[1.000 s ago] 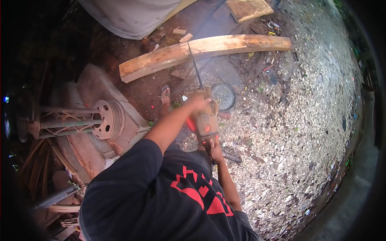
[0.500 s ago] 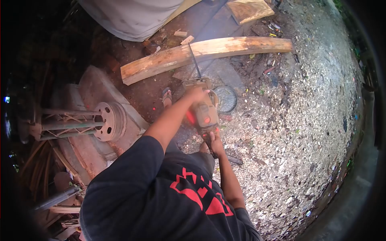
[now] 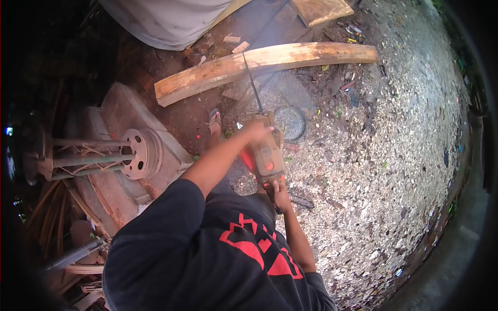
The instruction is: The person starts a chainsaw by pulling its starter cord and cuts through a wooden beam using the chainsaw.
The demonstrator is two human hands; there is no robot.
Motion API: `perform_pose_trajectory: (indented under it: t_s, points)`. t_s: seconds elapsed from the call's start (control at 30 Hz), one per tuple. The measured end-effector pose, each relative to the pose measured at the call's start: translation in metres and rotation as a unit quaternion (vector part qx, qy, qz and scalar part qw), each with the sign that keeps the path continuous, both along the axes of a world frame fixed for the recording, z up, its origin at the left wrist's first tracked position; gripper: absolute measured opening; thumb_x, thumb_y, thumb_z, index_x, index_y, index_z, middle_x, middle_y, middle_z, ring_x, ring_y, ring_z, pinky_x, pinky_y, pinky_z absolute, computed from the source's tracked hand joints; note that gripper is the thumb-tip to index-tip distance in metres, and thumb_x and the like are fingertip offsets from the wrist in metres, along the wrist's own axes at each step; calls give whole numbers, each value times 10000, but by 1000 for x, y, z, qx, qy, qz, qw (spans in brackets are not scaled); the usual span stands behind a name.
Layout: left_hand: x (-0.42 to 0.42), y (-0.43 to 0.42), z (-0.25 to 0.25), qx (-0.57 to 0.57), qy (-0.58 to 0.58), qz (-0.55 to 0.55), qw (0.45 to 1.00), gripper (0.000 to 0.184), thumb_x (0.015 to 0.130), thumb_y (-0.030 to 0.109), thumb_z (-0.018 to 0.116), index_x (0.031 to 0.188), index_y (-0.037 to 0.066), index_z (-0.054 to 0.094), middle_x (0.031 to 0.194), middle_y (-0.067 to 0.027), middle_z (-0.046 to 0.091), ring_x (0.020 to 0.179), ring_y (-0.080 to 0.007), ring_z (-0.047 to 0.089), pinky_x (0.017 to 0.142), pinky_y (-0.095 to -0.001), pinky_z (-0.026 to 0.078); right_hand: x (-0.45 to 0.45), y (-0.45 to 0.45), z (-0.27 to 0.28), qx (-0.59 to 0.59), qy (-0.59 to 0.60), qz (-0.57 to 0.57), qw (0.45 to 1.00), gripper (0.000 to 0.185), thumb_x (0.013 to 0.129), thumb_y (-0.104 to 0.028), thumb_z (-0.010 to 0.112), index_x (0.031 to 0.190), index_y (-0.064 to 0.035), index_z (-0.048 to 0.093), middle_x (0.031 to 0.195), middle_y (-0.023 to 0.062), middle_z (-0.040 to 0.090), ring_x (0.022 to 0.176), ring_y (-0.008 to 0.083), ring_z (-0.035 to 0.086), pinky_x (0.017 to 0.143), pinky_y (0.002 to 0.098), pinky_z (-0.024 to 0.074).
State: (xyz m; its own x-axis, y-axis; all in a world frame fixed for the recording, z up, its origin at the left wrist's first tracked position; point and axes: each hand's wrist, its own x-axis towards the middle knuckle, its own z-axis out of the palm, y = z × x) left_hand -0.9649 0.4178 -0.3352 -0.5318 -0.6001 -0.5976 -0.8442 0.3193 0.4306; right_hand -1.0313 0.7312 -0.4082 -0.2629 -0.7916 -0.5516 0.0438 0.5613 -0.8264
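Observation:
A dusty chainsaw [image 3: 267,158] with an orange-red side points away from me. My left hand [image 3: 257,132] grips its front handle, slightly blurred. Around the rear handle, close to my body, wraps my right hand [image 3: 281,197]. The long thin guide bar [image 3: 254,89] reaches forward to a thick wooden beam [image 3: 316,53] lying across the ground. Its tip overlaps the beam near the middle; how deep it sits in the wood I cannot tell. Bluish haze hangs around the bar and beam.
My sandalled foot [image 3: 215,122] stands left of the saw. A round dark disc [image 3: 290,124] lies to its right. A wheel rim [image 3: 141,154] on a metal frame stands at left. Beyond the beam are a wood slab [image 3: 321,11], small offcuts [image 3: 232,39] and a pale cover [image 3: 166,23].
The chainsaw and both hands have drawn back a little toward my body, baring more of the guide bar. The beam appears slightly higher in view.

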Motion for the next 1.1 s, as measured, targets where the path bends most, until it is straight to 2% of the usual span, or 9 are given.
perform_pose_trajectory:
  t_s: [0.2,0.3,0.33,0.5,0.57,0.77,0.9,1.0,1.1]
  points:
    - [-1,5,11,-15,6,24,1000,710,943,603,393,1123,-35,649,1171,-267,618,1131,-397,585,976,-471,434,4,-5,-1,-91,108,-13,990,454,1022,-311,412,1288,41,523,1288,196,570,1210,286,527,1039,339,372]
    - [-8,-16,18,-35,-11,36,999,692,948,594,388,1117,-22,654,1172,-261,619,1129,-398,586,969,-472,439,-6,-37,20,-72,96,36,992,395,979,-201,454,1291,33,520,1367,248,487,1318,381,402,1157,409,201]
    - [-9,-26,18,-44,-20,35,998,685,950,592,386,1118,-16,655,1177,-256,620,1130,-398,585,967,-473,441,-2,-43,-4,-54,62,3,997,413,982,-235,459,1302,18,519,1380,255,472,1336,391,378,1137,422,248]
    - [-7,-58,31,-54,-57,48,996,638,985,542,338,1218,-1,580,1272,-231,573,1194,-372,548,983,-486,423,-3,-76,-21,-53,42,13,998,439,971,-234,476,1319,32,491,1390,250,466,1340,378,385,1120,395,285]
    - [-3,-61,29,-61,-47,59,995,620,995,519,308,1234,9,565,1306,-211,556,1215,-382,528,1012,-494,407,-4,-86,-18,-108,55,7,993,447,968,-227,476,1328,37,479,1400,252,456,1340,376,388,1120,390,284]
    - [2,-61,30,-87,-57,61,993,555,1001,478,319,1281,42,517,1341,-193,530,1240,-361,512,1015,-490,409,-9,-94,5,-66,3,25,997,436,962,-219,469,1311,41,493,1390,254,462,1327,381,401,1107,383,299]
    - [3,-60,29,-74,-68,44,994,521,1003,457,338,1267,50,527,1335,-194,534,1232,-363,517,1008,-493,413,-4,-82,-30,-57,99,34,993,511,1013,-364,385,1208,64,585,1171,231,626,1132,310,580,982,367,415]
    - [3,-52,30,-69,-66,55,994,504,1002,447,358,1253,48,537,1314,-202,546,1214,-366,529,994,-495,419,-9,-76,-3,-15,79,57,995,488,995,-343,404,1231,52,566,1227,250,585,1192,337,536,1018,379,384]
    - [4,-45,35,-52,-53,30,997,510,1003,437,376,1221,7,543,1242,-233,580,1161,-391,557,962,-498,436,-11,-70,29,-16,34,45,998,398,971,-211,440,1278,26,527,1333,250,510,1289,361,445,1096,395,308]
